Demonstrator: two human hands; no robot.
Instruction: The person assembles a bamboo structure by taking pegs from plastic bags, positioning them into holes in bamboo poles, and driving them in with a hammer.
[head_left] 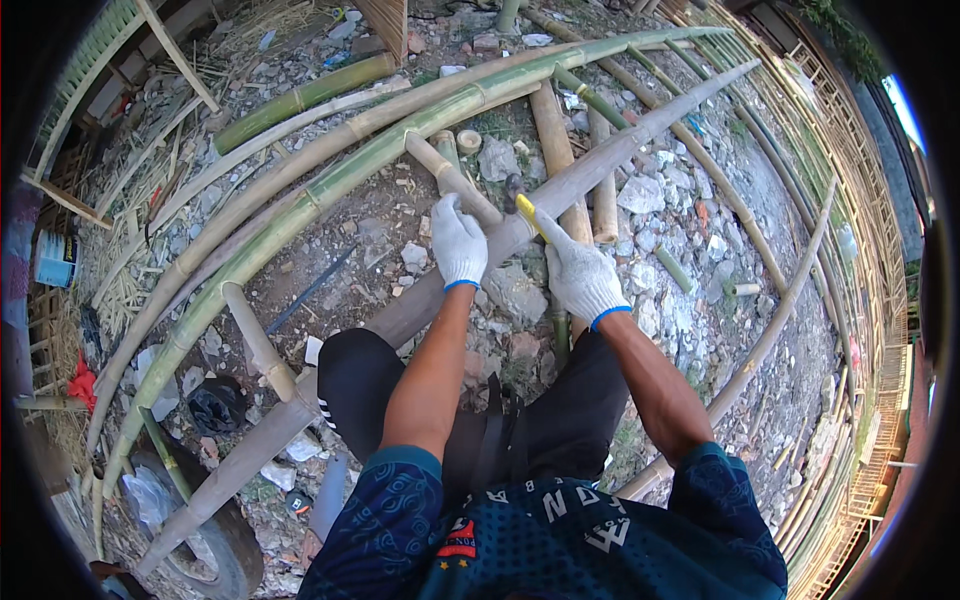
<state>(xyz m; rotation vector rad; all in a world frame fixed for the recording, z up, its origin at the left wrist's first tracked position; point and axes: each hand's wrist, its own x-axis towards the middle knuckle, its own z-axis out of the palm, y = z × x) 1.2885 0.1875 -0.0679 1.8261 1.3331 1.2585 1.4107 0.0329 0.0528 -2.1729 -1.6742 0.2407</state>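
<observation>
Both my hands wear white knit gloves with blue cuffs. My right hand [585,275] is closed around the yellow handle of what looks like a hammer [535,214]; its dark, rounded head [514,185] is beside a long grey bamboo pole [600,155]. My left hand [459,243] is closed over that pole, close to a short bamboo crosspiece [432,160]. Anything pinched in its fingers is too small to make out. The crosspiece runs from a long green bamboo pole [345,178] to the grey one. A second crosspiece [258,345] joins them at lower left.
Rubble and broken stones [690,280] cover the ground. A thick green bamboo length [305,103] lies at the far left, above a tyre [238,555] and blue can [56,260]. More long poles [770,365] lie right, before a bamboo fence [870,180].
</observation>
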